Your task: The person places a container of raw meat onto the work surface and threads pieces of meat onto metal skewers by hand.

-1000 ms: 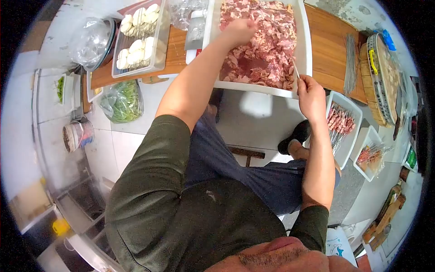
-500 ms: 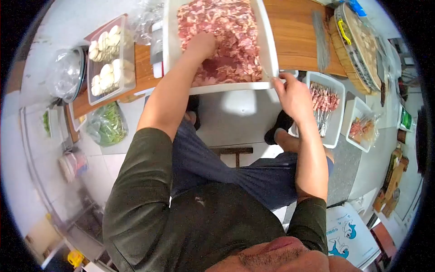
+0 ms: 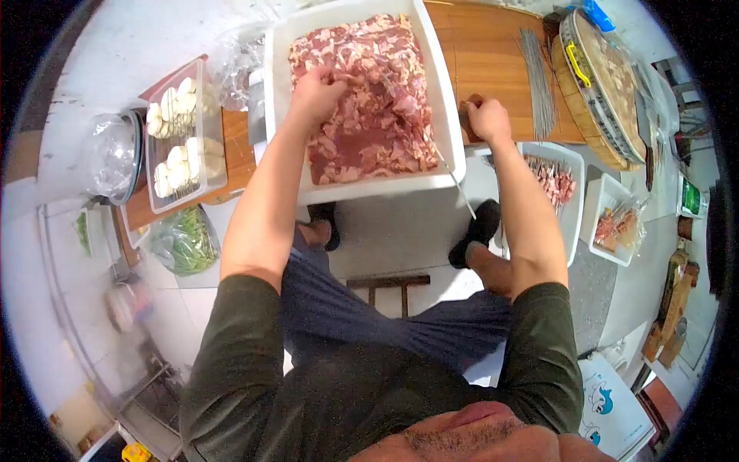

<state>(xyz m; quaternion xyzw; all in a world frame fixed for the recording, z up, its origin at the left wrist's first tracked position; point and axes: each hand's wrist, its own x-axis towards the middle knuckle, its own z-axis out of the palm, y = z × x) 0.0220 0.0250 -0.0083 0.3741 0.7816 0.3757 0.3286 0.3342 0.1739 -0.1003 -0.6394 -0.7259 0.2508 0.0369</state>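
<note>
A white tub (image 3: 448,100) full of raw, sliced meat (image 3: 369,100) stands ahead of me. My left hand (image 3: 319,94) is over the meat at the tub's left side, its fingers drawn together; what they hold, if anything, is hidden among the meat. Beyond the tub's right wall, my right hand (image 3: 486,119) is closed above the wooden tabletop (image 3: 493,61); its fingertips are too small to show what is in them. A thin skewer (image 3: 459,187) with meat at its upper end leans across the tub's front right corner, touched by neither hand.
Bare skewers (image 3: 537,85) lie right of the tub, beside a round chopping block (image 3: 604,92). Lower right are a tray of skewered meat (image 3: 558,181) and a smaller tray (image 3: 616,223). On the left are a clear container (image 3: 185,138) of white pieces and bagged greens (image 3: 185,242).
My left hand has lifted from deeper in the meat. My right hand has moved up off the tub's corner, where the skewer now leans. The view has shifted.
</note>
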